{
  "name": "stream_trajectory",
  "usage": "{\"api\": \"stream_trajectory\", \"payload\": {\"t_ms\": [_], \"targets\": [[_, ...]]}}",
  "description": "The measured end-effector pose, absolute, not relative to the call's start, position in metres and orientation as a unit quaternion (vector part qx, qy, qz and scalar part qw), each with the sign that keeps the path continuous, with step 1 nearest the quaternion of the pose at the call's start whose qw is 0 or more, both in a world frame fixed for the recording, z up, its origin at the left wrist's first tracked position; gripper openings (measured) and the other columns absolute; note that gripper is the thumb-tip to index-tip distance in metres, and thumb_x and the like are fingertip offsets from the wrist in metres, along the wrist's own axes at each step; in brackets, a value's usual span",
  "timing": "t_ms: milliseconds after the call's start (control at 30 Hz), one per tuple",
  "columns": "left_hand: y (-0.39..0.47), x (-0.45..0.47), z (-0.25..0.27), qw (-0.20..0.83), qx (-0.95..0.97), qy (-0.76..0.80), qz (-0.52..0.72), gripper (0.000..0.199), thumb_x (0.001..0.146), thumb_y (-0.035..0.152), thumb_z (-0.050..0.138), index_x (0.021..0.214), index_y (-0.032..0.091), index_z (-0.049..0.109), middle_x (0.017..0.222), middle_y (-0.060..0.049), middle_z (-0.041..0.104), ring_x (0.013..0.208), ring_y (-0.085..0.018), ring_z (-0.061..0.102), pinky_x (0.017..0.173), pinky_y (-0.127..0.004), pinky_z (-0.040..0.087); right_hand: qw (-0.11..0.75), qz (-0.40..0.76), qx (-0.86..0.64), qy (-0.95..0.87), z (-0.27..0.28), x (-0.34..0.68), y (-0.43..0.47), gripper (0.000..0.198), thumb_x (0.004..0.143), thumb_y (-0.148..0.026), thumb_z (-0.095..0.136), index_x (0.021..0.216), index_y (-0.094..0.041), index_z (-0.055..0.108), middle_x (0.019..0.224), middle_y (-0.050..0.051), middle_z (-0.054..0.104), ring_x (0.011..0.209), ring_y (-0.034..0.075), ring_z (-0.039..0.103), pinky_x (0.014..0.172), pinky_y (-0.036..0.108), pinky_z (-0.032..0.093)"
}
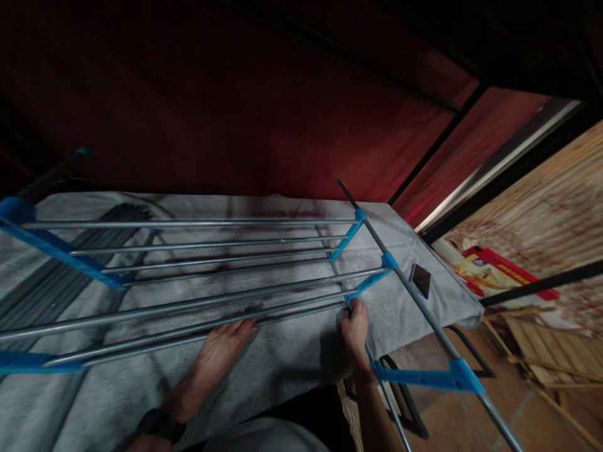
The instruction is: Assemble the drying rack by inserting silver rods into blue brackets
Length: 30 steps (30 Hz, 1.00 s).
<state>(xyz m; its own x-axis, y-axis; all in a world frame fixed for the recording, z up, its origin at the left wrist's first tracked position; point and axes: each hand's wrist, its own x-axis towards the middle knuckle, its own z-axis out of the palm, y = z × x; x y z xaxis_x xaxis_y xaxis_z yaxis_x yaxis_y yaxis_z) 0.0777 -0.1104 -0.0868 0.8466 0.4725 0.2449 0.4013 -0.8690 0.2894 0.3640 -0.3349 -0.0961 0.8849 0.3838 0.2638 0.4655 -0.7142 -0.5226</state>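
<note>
A shoe-rack-like frame of grey metal tubes [188, 301] and blue plastic brackets lies across the grey cloth. My left hand [228, 342] rests against the lowest crosswise tube, fingers stretched out and close together, its thumb not clearly visible. My right hand [355, 323] is closed at the blue bracket [351, 296] where the crosswise tubes meet a side tube [391, 402]; the fingertips are partly hidden. Farther right, a long side pole [424, 311] runs through several blue connectors, one of them the lower bracket [417, 378]. On the left, more blue brackets [61, 254] hold the other tube ends.
A bundle of loose grey tubes [51, 285] lies on the cloth-covered surface [292, 364] at left. A phone [420, 280] lies at right. Beyond the edge are a wooden slatted chair [551, 345] and a red-and-yellow package [499, 270]. Dark red fabric [211, 113] hangs behind.
</note>
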Motion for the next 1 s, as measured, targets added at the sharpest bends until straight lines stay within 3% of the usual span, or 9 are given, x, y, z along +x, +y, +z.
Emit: {"api": "stream_trajectory", "payload": {"t_ms": [167, 433, 700, 1000], "targets": [[-0.109, 0.082, -0.082, 0.128, 0.952, 0.239, 0.14, 0.037, 0.101, 0.037, 0.04, 0.11, 0.027, 0.074, 0.097, -0.008, 0.08, 0.085, -0.027, 0.075, 0.074, -0.036, 0.055, 0.263, -0.067, -0.935, -0.23, -0.094, 0.366, -0.332, 0.037, 0.089, -0.025, 0.041, 0.121, -0.012, 0.055, 0.112, 0.019, 0.063, 0.113, 0.03, 0.059, 0.099, 0.042, 0.048], [-0.106, 0.083, -0.075, 0.109, 0.96, 0.227, 0.122, 0.039, 0.101, 0.032, 0.038, 0.113, 0.024, 0.073, 0.101, -0.008, 0.08, 0.088, -0.027, 0.076, 0.072, -0.036, 0.055, 0.223, -0.058, -0.95, -0.212, -0.085, 0.365, -0.324, 0.024, 0.094, -0.035, 0.046, 0.109, -0.018, 0.051, 0.11, 0.02, 0.064, 0.108, 0.033, 0.061, 0.096, 0.046, 0.05], [-0.105, 0.083, -0.08, 0.104, 0.961, 0.225, 0.123, 0.037, 0.101, 0.031, 0.039, 0.111, 0.026, 0.074, 0.107, -0.008, 0.08, 0.089, -0.027, 0.076, 0.076, -0.037, 0.057, 0.208, -0.077, -0.953, -0.205, -0.089, 0.365, -0.319, 0.018, 0.092, -0.035, 0.044, 0.104, -0.02, 0.047, 0.107, 0.021, 0.065, 0.106, 0.034, 0.062, 0.093, 0.049, 0.052], [-0.107, 0.086, -0.067, 0.127, 0.965, 0.226, 0.038, 0.037, 0.105, 0.029, 0.037, 0.126, 0.022, 0.066, 0.101, -0.01, 0.079, 0.098, -0.027, 0.075, 0.085, -0.037, 0.054, 0.241, -0.126, -0.942, -0.198, -0.099, 0.364, -0.314, 0.017, 0.088, -0.035, 0.045, 0.097, -0.022, 0.042, 0.103, 0.024, 0.065, 0.102, 0.038, 0.063, 0.086, 0.056, 0.051]]}}
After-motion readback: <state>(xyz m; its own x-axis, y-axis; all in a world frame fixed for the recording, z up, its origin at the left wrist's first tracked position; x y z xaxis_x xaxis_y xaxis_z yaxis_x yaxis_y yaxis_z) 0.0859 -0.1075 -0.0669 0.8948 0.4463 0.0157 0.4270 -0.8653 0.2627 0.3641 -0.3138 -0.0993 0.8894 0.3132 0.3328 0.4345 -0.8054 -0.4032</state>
